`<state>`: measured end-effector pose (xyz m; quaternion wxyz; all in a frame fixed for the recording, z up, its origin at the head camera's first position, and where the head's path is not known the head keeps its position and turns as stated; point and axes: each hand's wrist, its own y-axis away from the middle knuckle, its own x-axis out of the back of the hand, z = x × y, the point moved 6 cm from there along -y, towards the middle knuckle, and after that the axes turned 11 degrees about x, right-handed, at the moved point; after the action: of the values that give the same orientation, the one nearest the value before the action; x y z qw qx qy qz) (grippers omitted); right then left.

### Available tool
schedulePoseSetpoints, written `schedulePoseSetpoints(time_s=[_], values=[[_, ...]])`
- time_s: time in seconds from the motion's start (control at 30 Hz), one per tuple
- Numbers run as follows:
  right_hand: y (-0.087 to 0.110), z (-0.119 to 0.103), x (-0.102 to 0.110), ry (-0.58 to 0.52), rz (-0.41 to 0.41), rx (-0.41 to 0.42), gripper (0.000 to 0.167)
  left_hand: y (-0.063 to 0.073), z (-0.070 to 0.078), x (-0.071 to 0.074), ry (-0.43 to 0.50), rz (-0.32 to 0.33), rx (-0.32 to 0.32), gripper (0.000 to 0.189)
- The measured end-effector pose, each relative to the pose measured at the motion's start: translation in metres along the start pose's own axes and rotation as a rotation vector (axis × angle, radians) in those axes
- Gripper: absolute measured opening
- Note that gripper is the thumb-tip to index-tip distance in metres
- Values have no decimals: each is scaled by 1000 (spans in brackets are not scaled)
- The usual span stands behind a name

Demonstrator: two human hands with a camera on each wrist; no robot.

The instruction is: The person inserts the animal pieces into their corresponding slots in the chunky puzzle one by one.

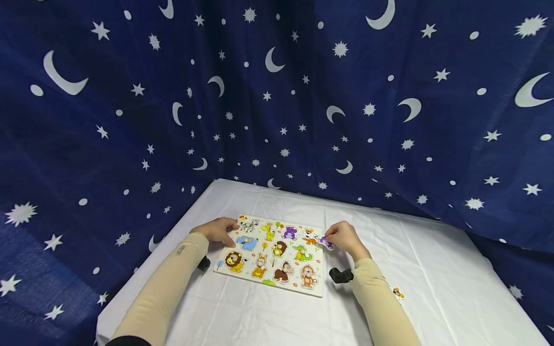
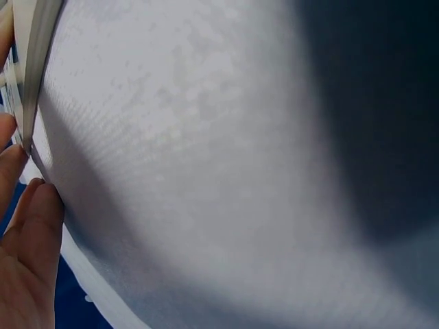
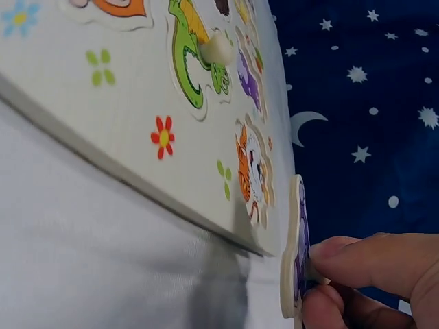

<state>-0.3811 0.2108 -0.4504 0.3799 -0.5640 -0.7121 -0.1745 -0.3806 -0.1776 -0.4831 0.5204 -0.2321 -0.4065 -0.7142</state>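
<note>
A wooden animal puzzle board [image 1: 255,247] lies on the white-covered table. At its left edge my left hand [image 1: 218,230] rests with fingers spread and touching the board; only part of the left hand [image 2: 31,253] shows in the left wrist view. My right hand [image 1: 345,238] pinches a purple puzzle piece [image 1: 325,242] just off the board's upper right corner. The right wrist view shows the piece [image 3: 293,253] on edge, thumb and fingers gripping its printed side. The purple hippo recess [image 1: 289,233] and tiger recess [image 1: 309,236] show printed pictures.
A tiger-coloured puzzle piece [image 1: 397,293] lies on the table, partly hidden by the right forearm. White cloth [image 1: 259,317] covers the table. A dark blue curtain [image 1: 277,110] with moons and stars hangs behind. A black wrist camera [image 1: 341,275] sits beside the right wrist.
</note>
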Motion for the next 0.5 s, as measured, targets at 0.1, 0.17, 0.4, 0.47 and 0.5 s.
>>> schedulePoseSetpoints(time_s=[0.1, 0.17, 0.4, 0.47, 0.5], values=[[-4, -2, -3, 3, 0, 10, 4, -1, -1, 0, 12, -6, 5, 64], [-8, -6, -4, 5, 1, 20, 5, 0, 0, 1, 20, -7, 10, 64], [-20, -16, -10, 7, 3, 44, 7, 2, 4, 3, 27, -4, 8, 63], [-23, -19, -13, 8, -4, 46, 7, 3, 3, 2, 32, -7, 6, 63], [-24, -20, -15, 10, -9, 44, 7, 3, 3, 1, 32, -9, 6, 64]])
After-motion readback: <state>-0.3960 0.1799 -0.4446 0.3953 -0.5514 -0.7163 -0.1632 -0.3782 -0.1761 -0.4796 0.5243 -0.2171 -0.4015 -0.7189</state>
